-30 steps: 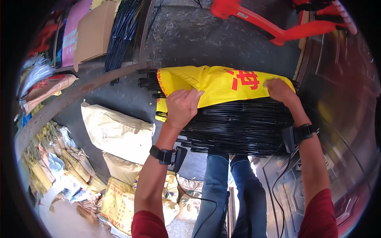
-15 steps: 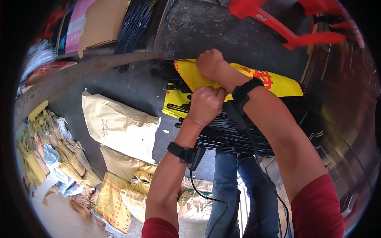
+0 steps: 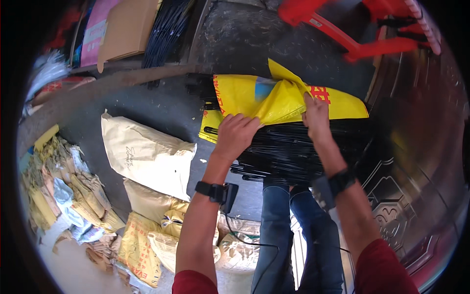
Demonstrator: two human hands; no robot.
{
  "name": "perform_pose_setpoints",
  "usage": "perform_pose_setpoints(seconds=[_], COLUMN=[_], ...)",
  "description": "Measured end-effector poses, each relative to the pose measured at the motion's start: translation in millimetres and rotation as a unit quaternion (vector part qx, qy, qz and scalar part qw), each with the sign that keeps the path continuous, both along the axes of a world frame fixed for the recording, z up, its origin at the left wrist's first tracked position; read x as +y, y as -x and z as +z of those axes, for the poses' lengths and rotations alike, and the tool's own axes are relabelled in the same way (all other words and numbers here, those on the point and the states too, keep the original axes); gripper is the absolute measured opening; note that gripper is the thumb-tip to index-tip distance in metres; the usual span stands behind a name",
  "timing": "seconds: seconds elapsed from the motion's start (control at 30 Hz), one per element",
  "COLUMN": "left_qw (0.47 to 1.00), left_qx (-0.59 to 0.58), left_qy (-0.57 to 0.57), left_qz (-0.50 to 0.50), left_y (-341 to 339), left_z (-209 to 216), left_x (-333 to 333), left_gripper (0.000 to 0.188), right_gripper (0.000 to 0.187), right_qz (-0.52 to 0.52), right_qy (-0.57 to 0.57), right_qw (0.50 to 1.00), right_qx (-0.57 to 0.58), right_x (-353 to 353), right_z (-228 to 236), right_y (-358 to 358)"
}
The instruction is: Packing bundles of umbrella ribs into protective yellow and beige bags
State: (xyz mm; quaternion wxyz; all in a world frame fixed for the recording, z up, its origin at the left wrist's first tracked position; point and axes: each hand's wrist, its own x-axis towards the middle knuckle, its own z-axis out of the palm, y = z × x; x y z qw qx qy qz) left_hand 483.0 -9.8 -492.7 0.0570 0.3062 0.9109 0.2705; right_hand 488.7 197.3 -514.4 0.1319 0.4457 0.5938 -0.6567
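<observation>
A yellow plastic sheet (image 3: 237, 90) with red print and a blue patch lies over a large bundle of thin black rods (image 3: 289, 152). My left hand (image 3: 236, 134) is closed on the sheet's near edge, its fingers curled over the plastic. Farther right, my right hand (image 3: 317, 115) grips the same sheet by a bunched part near the red print. Between the two hands the plastic is creased, and a pointed flap stands up at its far side. The rods stick out past the sheet on the left and on the near side, where their looped ends show.
A stuffed cream paper sack (image 3: 152, 152) lies left of the bundle. Below it are yellow and white sacks (image 3: 139, 245), with crumpled bags piled farther left. A cardboard box (image 3: 129, 32) and more black strips (image 3: 169, 27) sit far left. A red stool (image 3: 338, 34) stands far right.
My right hand has moved right and nearer, pulling the sheet and raising a flap. My left hand has shifted slightly left and down. More black rods show between my arms.
</observation>
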Motion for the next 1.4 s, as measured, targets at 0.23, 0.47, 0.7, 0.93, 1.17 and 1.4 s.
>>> perform_pose_setpoints(seconds=[0.23,0.47,0.7,0.93,1.17,1.4], left_qw=[0.961,0.711,0.793,0.735,0.913,0.891], left_qx=[-0.273,-0.692,-0.558,-0.615,-0.379,-0.281], left_qy=[0.013,0.037,0.168,0.065,0.045,0.06], left_qz=[-0.042,0.118,0.178,0.279,-0.148,-0.353], left_y=[27,101,52,47,4,-53], left_z=[60,85,13,9,74,147], left_x=[-20,65,128,118,130,71], left_gripper=[0.028,0.065,0.054,0.038,0.014,0.016], right_gripper=[0.016,0.009,0.013,0.014,0.021,0.021], right_qz=[0.027,0.26,0.349,0.327,0.478,0.712], right_qy=[-0.116,-0.277,-0.261,-0.243,-0.13,0.072], right_qw=[0.982,0.911,0.885,0.892,0.81,0.676], right_qx=[0.148,0.163,0.166,0.194,0.312,0.175], right_x=[-35,-50,-42,-44,-20,100], right_z=[82,108,93,88,72,231], right_y=[-59,-94,-105,-109,-130,-108])
